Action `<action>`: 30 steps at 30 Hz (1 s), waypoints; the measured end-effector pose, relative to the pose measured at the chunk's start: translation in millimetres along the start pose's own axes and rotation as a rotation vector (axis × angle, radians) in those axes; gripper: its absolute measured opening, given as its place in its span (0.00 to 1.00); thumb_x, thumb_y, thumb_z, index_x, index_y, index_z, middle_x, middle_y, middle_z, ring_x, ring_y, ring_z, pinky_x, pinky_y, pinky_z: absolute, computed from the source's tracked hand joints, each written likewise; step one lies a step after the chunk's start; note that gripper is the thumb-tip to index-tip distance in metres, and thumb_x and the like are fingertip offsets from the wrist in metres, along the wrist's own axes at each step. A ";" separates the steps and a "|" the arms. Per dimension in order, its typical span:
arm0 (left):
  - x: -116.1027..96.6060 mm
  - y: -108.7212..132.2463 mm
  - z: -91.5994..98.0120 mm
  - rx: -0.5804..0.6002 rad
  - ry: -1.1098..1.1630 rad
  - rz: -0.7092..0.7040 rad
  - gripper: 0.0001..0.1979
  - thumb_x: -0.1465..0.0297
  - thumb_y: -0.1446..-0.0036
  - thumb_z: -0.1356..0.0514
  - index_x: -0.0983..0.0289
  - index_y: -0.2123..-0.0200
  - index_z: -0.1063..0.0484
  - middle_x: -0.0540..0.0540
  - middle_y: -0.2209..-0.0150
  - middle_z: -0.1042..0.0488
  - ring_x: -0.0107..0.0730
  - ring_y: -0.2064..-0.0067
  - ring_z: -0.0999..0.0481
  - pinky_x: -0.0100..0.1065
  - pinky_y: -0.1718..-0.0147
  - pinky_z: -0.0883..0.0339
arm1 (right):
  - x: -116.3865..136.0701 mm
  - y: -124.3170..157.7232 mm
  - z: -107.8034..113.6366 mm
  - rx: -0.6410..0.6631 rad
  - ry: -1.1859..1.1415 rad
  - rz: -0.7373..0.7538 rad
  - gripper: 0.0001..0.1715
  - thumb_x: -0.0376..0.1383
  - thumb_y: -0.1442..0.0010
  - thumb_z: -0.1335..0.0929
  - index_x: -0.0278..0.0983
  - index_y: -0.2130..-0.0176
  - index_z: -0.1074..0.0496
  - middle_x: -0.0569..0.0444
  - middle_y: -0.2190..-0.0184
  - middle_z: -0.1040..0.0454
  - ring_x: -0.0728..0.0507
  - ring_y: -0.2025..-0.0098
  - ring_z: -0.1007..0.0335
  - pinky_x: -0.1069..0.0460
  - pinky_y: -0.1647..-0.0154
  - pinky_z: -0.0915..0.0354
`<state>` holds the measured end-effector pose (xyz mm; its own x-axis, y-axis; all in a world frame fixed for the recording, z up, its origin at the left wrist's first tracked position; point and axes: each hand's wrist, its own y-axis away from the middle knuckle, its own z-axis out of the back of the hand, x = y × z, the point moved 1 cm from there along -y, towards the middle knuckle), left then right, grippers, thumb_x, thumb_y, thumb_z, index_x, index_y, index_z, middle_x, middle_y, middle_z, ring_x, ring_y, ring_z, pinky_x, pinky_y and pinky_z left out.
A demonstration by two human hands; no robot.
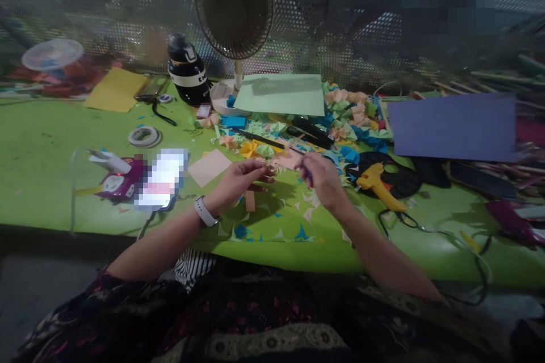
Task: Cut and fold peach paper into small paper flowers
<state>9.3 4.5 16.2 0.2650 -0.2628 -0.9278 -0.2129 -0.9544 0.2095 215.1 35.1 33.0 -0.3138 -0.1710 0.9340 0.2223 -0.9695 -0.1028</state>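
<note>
My left hand (244, 178) is over the middle of the green table, its thumb and forefinger pinched together. What lies between those fingertips is too small to make out. My right hand (323, 181) is closed around the dark blue handle of what look like scissors (307, 177), with a thin dark point showing toward the left. Peach paper (289, 159) lies just beyond the fingertips. Beside my left hand are a flat peach sheet (209, 168) and a small peach strip (250, 201). Blue and pale green offcuts (302, 232) are scattered below both hands.
A lit phone (164, 178), purple power strip (123, 178) and tape roll (145, 136) lie left. Behind stand a black bottle (187, 76) and fan (235, 5). A black stapler (313, 133) sits among crumpled paper. Rightward are a yellow glue gun (383, 187) and purple sheet (453, 126).
</note>
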 end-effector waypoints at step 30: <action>3.9 1.9 -0.3 -0.005 -0.022 -0.012 0.15 0.62 0.52 0.28 0.66 0.65 0.21 0.58 0.64 0.18 0.33 0.66 0.19 0.30 0.71 0.27 | -6.6 4.9 -16.1 0.233 0.326 0.199 0.20 0.46 0.33 0.40 0.39 0.73 0.38 0.58 0.79 0.37 0.48 0.75 0.44 0.52 0.71 0.47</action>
<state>10.2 1.6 13.1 0.2469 -0.2479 -0.9368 -0.2052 -0.9582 0.1994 203.4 28.7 20.8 -0.5100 -0.4327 0.7434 0.4979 -0.8533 -0.1550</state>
